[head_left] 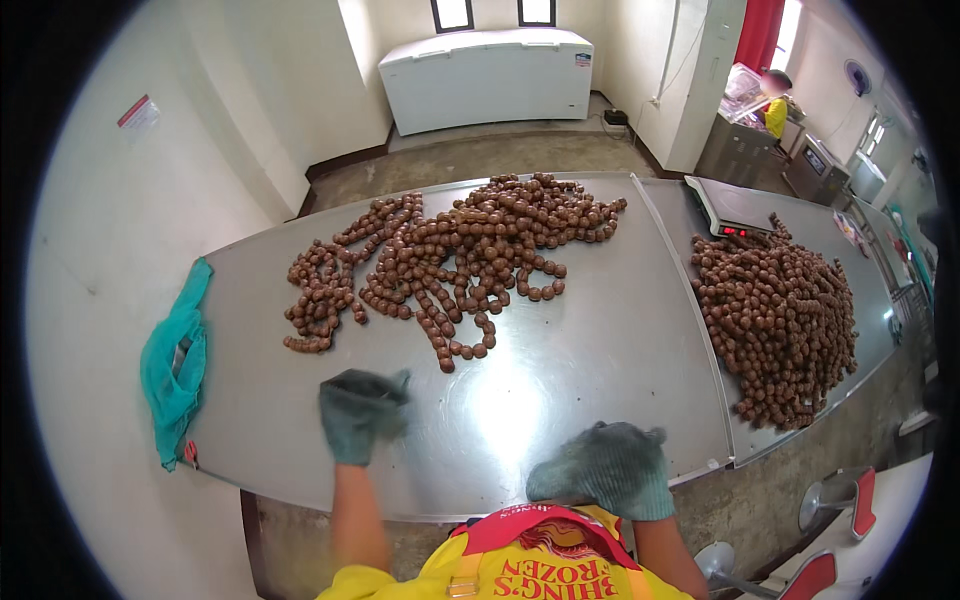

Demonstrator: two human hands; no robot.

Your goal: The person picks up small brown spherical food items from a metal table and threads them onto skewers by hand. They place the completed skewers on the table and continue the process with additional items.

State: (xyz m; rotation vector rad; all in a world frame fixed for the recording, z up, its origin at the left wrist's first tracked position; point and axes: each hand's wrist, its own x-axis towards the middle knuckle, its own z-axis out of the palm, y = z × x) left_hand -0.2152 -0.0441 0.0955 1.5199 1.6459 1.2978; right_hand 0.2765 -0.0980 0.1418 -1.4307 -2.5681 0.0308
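Both my hands wear grey-green knit gloves. My left hand (pixel 362 412) is over the near left of the metal table (pixel 270 420), bent to the right and partly blurred, fingers apart from the thumb, with nothing visible in it. Close to my body, my right hand (pixel 608 470) shows the back of its glove; its fingertips point left and are hidden underneath. Beyond both hands lies a loose heap of strung, round brown sausages (pixel 500 225). Several strands trail off it toward me, apart from my hands.
A second, denser heap of sausage strings (pixel 775 320) lies on the right table section, beside a scale (pixel 733 205). Teal netting (pixel 175 355) and red-handled scissors (pixel 191 454) rest at the left edge. Red-seated stools (pixel 812 575) stand lower right; a chest freezer (pixel 490 85) and a person (pixel 776 115) are behind.
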